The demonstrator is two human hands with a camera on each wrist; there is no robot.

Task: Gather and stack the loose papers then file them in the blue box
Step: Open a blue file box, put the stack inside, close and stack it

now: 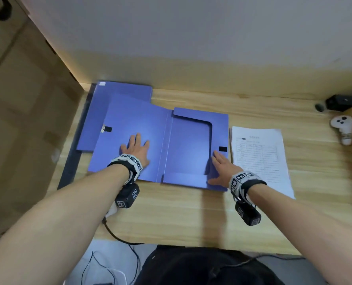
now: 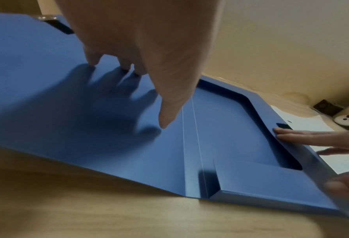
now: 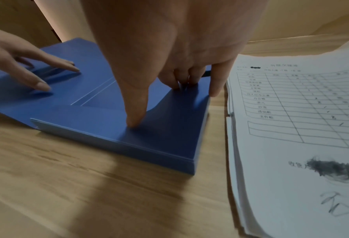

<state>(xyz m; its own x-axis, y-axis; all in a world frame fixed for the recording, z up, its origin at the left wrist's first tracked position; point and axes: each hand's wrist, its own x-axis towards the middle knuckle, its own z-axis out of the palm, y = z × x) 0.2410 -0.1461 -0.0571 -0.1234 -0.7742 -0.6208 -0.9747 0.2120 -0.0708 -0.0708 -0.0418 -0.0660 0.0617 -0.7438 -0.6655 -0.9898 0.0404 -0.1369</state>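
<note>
The blue box (image 1: 189, 145) lies open on the wooden desk (image 1: 191, 212), its lid (image 1: 134, 120) spread flat to the left. My left hand (image 1: 135, 149) rests flat on the lid with fingers spread (image 2: 141, 48). At the box's right rim, my right hand (image 1: 222, 169) presses down with straight fingers, the thumb on the near flap (image 3: 135, 122). Just right of the box, the stacked papers (image 1: 261, 159) lie with a printed table on top (image 3: 302, 104). Neither hand touches them. The tray of the box (image 2: 220, 128) holds nothing.
A second blue folder (image 1: 117, 93) lies partly under the lid at the back left. A white controller (image 1: 343, 128) and a black device (image 1: 344, 101) sit at the far right. A black cable (image 1: 117, 235) hangs off the desk's near edge.
</note>
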